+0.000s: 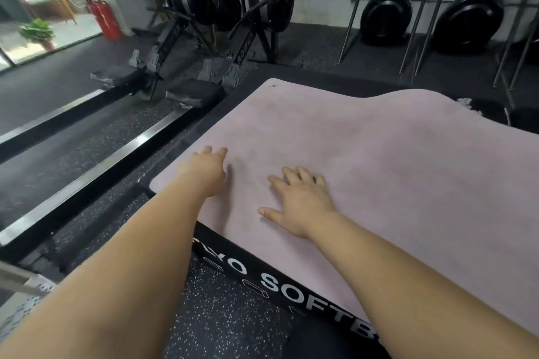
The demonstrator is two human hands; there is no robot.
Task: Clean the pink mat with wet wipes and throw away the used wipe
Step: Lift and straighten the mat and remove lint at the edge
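Gym floor (pixel 227 318): rowing machines (pixel 204 23) beyond your left hand (pixel 204 173); pink mat (pixel 379 178) on black box (pixel 262 281) under left and right hand (pixel 300 202), both flat, empty.

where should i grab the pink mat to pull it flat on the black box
Probably the near edge of the thin pink mat, beside its rounded near-left corner, pinching from the front. That edge lies along the rim of the black padded box with white lettering, so a thumb could slip under there; the far right part humps up, farther away.
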